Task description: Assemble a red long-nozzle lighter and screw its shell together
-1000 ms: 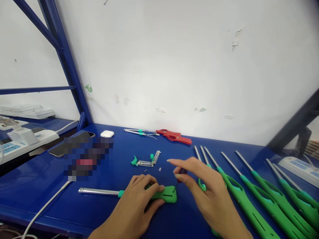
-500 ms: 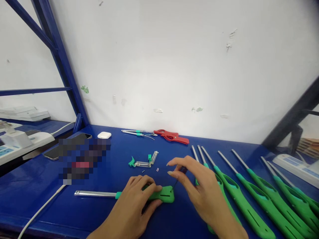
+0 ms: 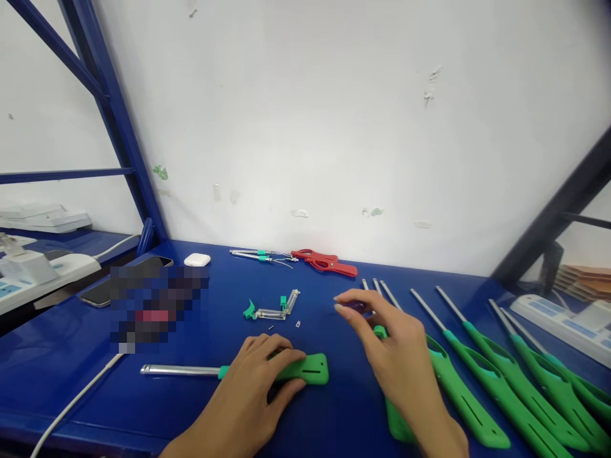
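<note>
A green lighter point(image 3: 312, 369) with a long metal tube lies flat on the blue table, its tube pointing left. My left hand point(image 3: 255, 388) is wrapped over the lighter's handle and holds it. My right hand point(image 3: 398, 346) is up to the right of the handle, thumb and fingers pinched on a dark screwdriver point(image 3: 358, 307), mostly hidden by the fingers. Behind the left hand are clear tubes with green parts point(image 3: 271, 313), a small metal piece point(image 3: 298, 324) and a tiny pin point(image 3: 271, 327).
Several green lighters point(image 3: 470, 401) lie in a row at the right. Red handle shells point(image 3: 329, 264) and metal tubes with wires point(image 3: 258, 256) are near the wall. At the left are a phone point(image 3: 100, 294), a white case point(image 3: 197, 259) and a white cable point(image 3: 71, 401).
My right hand has lifted the screwdriver off the hole at the handle's end and turned it closer to level. My left hand still holds the lighter.
</note>
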{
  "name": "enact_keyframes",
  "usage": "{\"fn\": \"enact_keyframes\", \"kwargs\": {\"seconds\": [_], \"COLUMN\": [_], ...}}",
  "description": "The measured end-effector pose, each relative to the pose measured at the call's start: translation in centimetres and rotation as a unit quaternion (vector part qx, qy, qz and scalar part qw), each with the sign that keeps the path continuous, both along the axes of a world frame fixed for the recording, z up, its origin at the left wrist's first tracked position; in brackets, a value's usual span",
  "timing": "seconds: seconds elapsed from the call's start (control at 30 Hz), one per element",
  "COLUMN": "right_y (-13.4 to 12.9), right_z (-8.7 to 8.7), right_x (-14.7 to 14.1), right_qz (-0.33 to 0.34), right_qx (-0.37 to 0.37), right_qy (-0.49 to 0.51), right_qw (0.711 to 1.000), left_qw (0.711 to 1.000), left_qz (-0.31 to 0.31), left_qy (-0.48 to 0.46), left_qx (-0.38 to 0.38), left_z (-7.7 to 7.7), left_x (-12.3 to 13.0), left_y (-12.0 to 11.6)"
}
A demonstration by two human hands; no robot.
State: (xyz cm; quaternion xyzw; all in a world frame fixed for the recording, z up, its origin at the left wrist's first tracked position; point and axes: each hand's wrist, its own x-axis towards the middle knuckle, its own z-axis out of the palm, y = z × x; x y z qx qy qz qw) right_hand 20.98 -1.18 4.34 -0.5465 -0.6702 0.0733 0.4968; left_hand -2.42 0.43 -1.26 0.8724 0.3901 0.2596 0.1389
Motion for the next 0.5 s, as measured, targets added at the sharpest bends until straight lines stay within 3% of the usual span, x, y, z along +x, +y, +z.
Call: {"fn": "enact_keyframes", "kwargs": {"seconds": [0.13, 0.3, 0.5], "right_y": [0.5, 0.4, -0.5], "right_z": [-1.1, -2.2, -1.4], "right_x": [0.2, 0.2, -0.3], "right_qz": [0.024, 0.065, 0.1], "right_qx": [-0.098, -0.157, -0.187], "right_qy": [-0.079, -0.116, -0.116], "right_qw": [0.992, 0.979, 0.97], "left_qw": [1.0, 0.999, 0.99], "left_qz": [0.007, 0.0, -0.041], "left_qy": [0.011, 0.014, 0.008], "left_qx": [0.019, 0.053, 0.138], "left_z": [-0.2, -0.1, -0.3], "left_x": [-0.1, 0.1, 0.3], "left_y": [-0.1, -0.4, -0.5]}}
